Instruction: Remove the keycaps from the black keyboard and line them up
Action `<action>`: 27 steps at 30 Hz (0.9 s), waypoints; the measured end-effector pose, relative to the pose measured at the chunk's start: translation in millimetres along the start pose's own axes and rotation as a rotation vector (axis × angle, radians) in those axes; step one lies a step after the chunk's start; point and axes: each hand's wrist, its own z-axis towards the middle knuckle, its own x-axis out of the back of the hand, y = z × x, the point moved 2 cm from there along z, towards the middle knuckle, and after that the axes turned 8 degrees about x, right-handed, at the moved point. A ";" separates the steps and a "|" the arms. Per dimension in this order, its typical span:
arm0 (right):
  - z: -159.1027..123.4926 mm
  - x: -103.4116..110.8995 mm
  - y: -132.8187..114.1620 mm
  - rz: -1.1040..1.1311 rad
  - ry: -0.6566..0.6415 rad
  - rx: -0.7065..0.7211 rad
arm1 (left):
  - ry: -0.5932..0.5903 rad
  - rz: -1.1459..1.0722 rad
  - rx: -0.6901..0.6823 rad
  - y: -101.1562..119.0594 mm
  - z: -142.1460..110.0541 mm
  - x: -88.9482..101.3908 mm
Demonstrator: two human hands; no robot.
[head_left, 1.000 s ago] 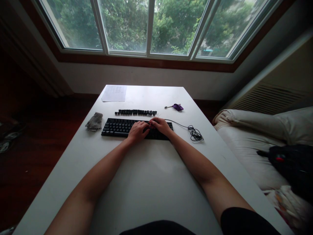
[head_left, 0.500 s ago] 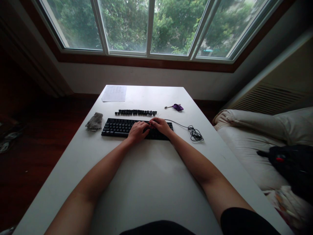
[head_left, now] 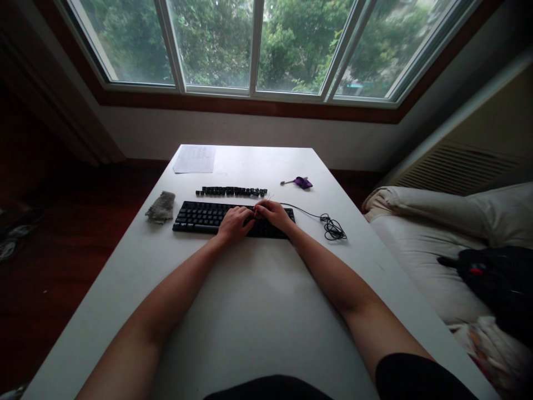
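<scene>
A black keyboard (head_left: 200,215) lies across the white table, its right half largely covered by my hands. My left hand (head_left: 235,223) rests over its middle, thumb apart from the fingers, fingertips close to those of the right. Over the right half, my right hand (head_left: 272,214) has its fingers pinched on a small tool, apparently a keycap puller (head_left: 269,196), whose thin wires stick up past the fingers. A bit of red shows between the two hands. Most of the tool is hidden. Behind the keyboard, loose black keycaps (head_left: 229,191) stand in rows.
A grey cloth (head_left: 161,208) lies left of the keyboard. Its coiled cable (head_left: 333,228) rests on the right. Farther back are a small brush (head_left: 287,183), a purple item (head_left: 303,183) and paper sheets (head_left: 195,159). A pale sofa (head_left: 425,233) stands beyond the table's right edge.
Almost nothing differs. Both hands stay in place over the keyboard, with at most a slight shift of the thin wires by the right fingers.
</scene>
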 end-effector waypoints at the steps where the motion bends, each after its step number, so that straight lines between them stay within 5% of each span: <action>1: -0.1 0.0 -0.2 0.002 0.000 0.002 | 0.000 0.003 0.000 0.1 -0.1 0.0; 27: 0.1 0.0 -0.8 -0.022 0.007 0.001 | -0.007 -0.001 0.009 1.2 -0.4 0.8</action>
